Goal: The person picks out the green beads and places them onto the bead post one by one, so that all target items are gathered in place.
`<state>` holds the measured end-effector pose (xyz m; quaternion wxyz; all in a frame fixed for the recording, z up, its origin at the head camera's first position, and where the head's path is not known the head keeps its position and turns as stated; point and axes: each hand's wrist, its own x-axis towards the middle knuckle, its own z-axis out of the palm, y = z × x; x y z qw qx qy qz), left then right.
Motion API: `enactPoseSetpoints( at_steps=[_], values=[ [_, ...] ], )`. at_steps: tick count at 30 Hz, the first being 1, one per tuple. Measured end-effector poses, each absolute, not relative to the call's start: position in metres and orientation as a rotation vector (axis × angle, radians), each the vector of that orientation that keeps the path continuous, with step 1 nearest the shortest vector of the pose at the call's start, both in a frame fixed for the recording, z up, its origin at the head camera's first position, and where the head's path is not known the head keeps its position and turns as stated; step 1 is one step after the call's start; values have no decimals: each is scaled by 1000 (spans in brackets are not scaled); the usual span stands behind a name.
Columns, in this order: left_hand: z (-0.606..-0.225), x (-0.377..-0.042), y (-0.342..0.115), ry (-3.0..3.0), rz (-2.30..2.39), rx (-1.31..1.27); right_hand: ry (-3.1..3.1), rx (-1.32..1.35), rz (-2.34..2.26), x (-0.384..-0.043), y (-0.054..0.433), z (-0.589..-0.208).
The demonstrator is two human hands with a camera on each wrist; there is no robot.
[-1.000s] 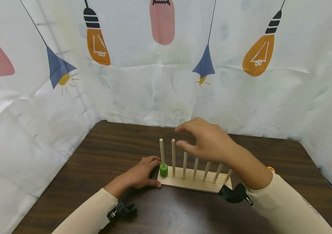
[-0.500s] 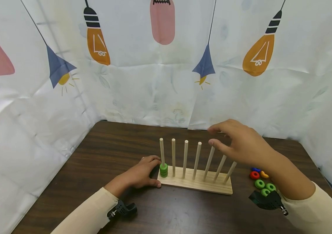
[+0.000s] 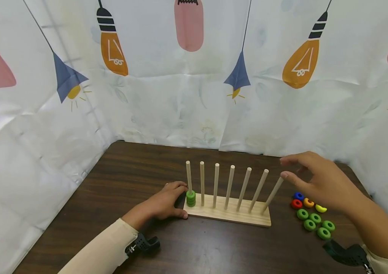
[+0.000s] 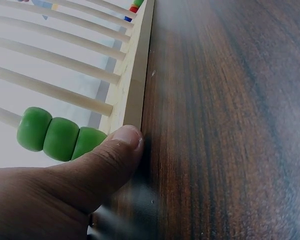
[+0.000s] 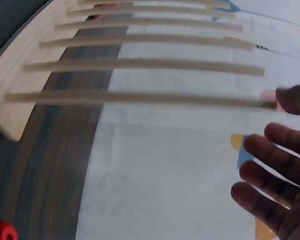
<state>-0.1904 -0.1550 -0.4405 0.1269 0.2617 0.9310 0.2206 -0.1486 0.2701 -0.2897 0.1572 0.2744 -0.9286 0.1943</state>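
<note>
A wooden peg stand (image 3: 228,213) with a row of upright pegs stands on the table. Three green beads (image 3: 191,198) are stacked on its leftmost peg; the left wrist view shows these green beads (image 4: 61,137) one against another. My left hand (image 3: 161,201) grips the stand's left end, its thumb (image 4: 115,155) on the front edge and the other fingers toward the back. Beyond the stand's right end, my right hand (image 3: 317,179) is raised with nothing in it, fingers apart, close by the top of the rightmost peg (image 3: 273,194).
Right of the stand lie several loose green beads (image 3: 315,218), with a red bead (image 3: 296,204), a blue bead (image 3: 298,196), an orange bead (image 3: 308,203) and a yellow bead (image 3: 320,208). A printed white curtain (image 3: 180,110) hangs behind the dark wooden table (image 3: 214,247).
My right hand has moved right, from above the pegs to past the stand's right end, uncovering the pegs and loose beads. My left hand has stayed on the stand.
</note>
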Motion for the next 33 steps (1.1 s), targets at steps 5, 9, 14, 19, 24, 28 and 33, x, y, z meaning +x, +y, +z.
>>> enactPoseSetpoints(
  at_steps=[5,9,14,19,24,28,33],
  values=[
    [-441,-191,-155,2709,643,768,-2662,742,540,-142,287,-299],
    [-441,-191,-155,2709,633,758,-2684,674,534,-136,302,-310],
    [-440,-190,-154,2710,620,752,-2703,591,545,-128,319,-325],
    [-440,-190,-154,2711,611,749,-2702,535,564,-123,334,-340],
    [-439,-189,-154,2710,623,762,-2752,462,597,-116,347,-354],
    [-439,-189,-154,2711,620,763,-2851,357,586,-112,355,-366],
    [-440,-189,-154,2712,612,762,-2941,291,577,-107,363,-382]
  ],
)
